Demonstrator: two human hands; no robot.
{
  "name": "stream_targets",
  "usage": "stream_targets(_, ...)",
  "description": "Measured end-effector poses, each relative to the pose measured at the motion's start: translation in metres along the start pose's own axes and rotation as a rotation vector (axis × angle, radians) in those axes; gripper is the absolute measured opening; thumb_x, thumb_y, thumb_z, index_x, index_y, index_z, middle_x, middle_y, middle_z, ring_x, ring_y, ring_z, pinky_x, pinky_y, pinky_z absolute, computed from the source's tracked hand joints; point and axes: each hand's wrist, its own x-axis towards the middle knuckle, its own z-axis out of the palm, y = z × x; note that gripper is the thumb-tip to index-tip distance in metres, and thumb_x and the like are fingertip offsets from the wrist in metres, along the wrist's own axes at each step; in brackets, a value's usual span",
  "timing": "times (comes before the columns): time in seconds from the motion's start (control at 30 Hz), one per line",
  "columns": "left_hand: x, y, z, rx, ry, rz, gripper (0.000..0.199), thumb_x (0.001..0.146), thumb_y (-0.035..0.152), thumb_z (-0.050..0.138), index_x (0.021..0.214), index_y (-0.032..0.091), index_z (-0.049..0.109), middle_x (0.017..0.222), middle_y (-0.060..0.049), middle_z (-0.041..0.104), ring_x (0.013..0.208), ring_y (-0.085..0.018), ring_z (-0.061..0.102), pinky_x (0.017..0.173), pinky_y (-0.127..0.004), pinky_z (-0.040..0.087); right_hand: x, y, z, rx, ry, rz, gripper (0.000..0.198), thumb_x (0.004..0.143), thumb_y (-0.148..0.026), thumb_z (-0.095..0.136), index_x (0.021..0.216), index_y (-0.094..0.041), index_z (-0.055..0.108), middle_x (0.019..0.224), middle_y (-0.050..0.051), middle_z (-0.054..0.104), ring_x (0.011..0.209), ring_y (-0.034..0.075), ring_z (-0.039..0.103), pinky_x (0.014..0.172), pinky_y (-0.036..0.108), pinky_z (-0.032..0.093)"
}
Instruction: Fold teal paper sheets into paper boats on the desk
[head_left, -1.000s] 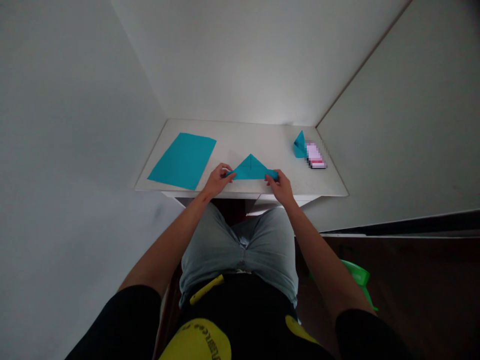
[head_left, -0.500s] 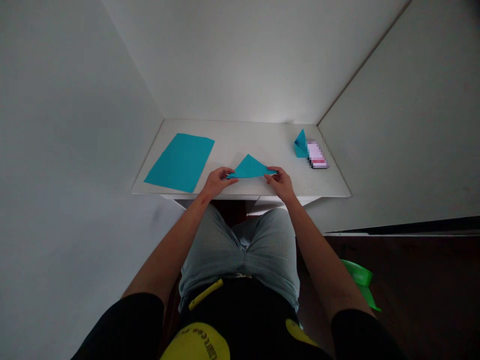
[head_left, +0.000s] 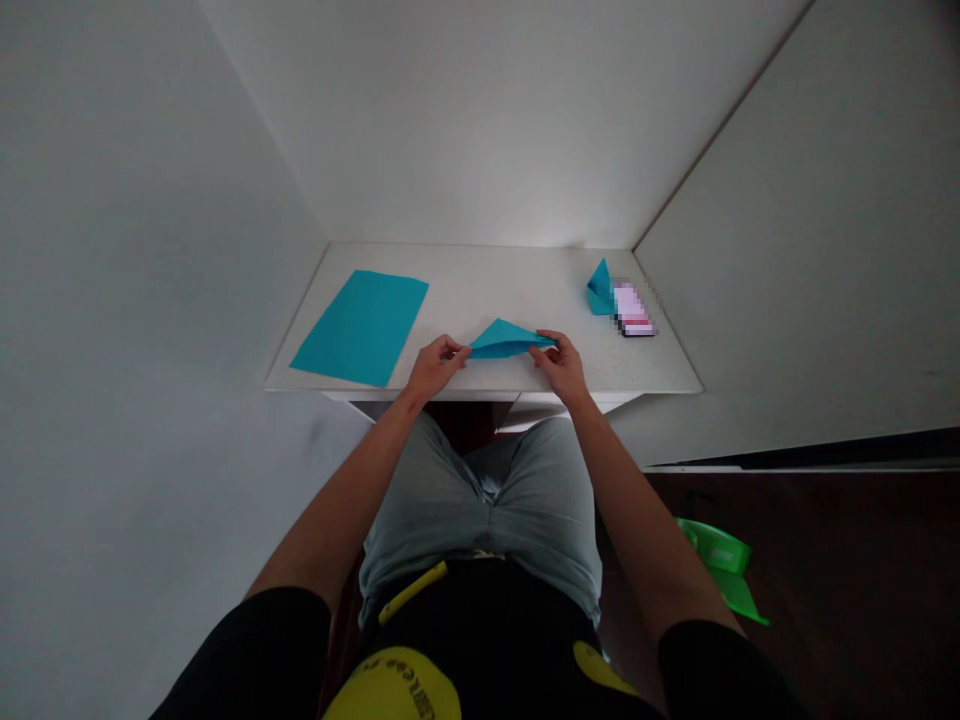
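Observation:
A folded piece of blue paper [head_left: 502, 340] is held just above the front of the white table, its peak pointing away from me. My left hand [head_left: 437, 364] pinches its left corner between thumb and fingers. At the opposite corner, my right hand [head_left: 561, 364] grips the paper with the thumb below and the fingers behind. The lower edge of the paper gapes slightly, showing a darker fold inside. To the left lies a flat blue sheet of paper [head_left: 364, 328].
On the right of the white table [head_left: 480, 270] stands another folded blue paper piece [head_left: 600, 292], against a phone [head_left: 634, 308] with a blurred screen. White walls close in the back and sides. A green plastic object [head_left: 720, 560] is on the dark floor at lower right.
The held paper has gone from a flat triangle to a lower shape with its bottom edge parted. My left hand has shifted its hold onto the left tip.

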Motion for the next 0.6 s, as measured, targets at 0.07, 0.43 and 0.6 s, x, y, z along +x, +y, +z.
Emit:
stream_targets(0.07,-0.001,0.002,0.001,0.016,-0.006,0.003,0.045,0.091,0.066,0.071,0.083,0.023,0.062,0.075,-0.002,0.074,0.071,-0.019,0.073,0.069,-0.030,0.054,0.000,0.002,0.001,-0.008,0.029,-0.011,0.060,0.078,-0.062,0.085,0.123,-0.027,0.067,0.097,0.000,0.072,0.065,0.014,0.061,0.065,0.032,0.056)
stream_targets(0.43,-0.001,0.001,0.001,0.252,-0.099,0.162,0.028,0.094,0.050,0.074,0.085,0.024,0.076,0.085,-0.003,0.076,0.076,-0.019,0.069,0.078,-0.034,0.054,-0.005,-0.022,0.030,-0.421,-0.042,-0.340,0.029,0.105,-0.039,0.058,0.122,-0.028,0.078,0.126,0.010,0.072,0.110,0.025,0.068,0.096,0.043,0.056)
stream_targets(0.6,-0.002,0.005,0.002,0.486,0.008,0.192,0.027,0.077,0.041,0.093,0.084,0.022,0.075,0.105,-0.007,0.070,0.104,-0.027,0.067,0.100,-0.042,0.050,-0.008,-0.026,0.038,-0.686,-0.282,-0.460,0.028,0.103,-0.025,0.061,0.122,-0.029,0.080,0.129,0.008,0.076,0.122,0.030,0.064,0.108,0.050,0.046)
